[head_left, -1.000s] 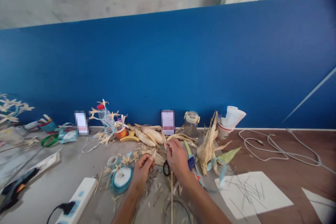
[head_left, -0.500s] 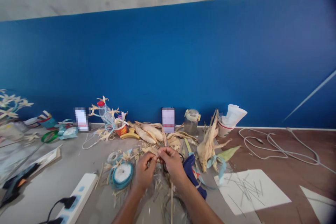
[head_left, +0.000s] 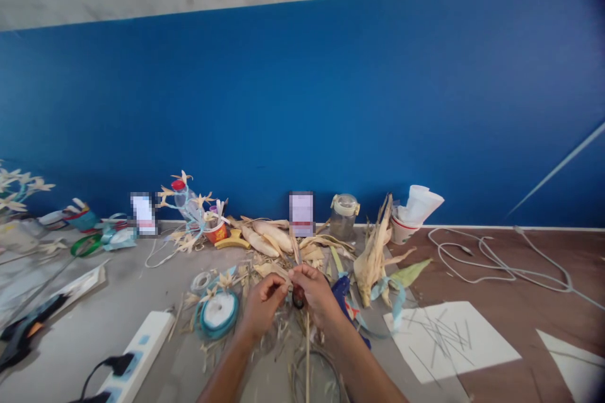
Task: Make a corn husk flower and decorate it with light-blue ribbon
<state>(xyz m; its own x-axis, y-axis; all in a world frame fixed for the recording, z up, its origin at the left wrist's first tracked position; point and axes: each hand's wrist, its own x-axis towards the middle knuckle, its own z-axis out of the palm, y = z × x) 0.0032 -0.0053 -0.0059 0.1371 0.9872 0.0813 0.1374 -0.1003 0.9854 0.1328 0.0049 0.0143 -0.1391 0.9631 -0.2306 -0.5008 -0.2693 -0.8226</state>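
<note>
My left hand (head_left: pixel 267 302) and my right hand (head_left: pixel 312 295) meet over the middle of the table, fingertips pinched close together. What lies between them, if anything, is too small to make out. Pale dried corn husks (head_left: pixel 269 238) are heaped just beyond my fingers. Black scissor handles (head_left: pixel 297 297) show partly between my hands. A thin pale stick (head_left: pixel 307 359) runs toward me below my right hand; whether it is held I cannot tell. Beside my left wrist sits a spool of blue ribbon (head_left: pixel 218 313). A blue glue gun (head_left: pixel 341 293) is partly hidden by my right arm.
At left are a white power strip (head_left: pixel 142 352) and another black glue gun (head_left: pixel 33 327). A phone (head_left: pixel 301 214), a jar (head_left: pixel 344 217) and a paper cup (head_left: pixel 404 230) stand along the blue partition (head_left: pixel 302 107). Thin wires lie on white paper (head_left: pixel 454 343) at right.
My left fingertips have drawn slightly apart from my right ones. My right hand has shifted a little to the right. The whole view has shifted slightly.
</note>
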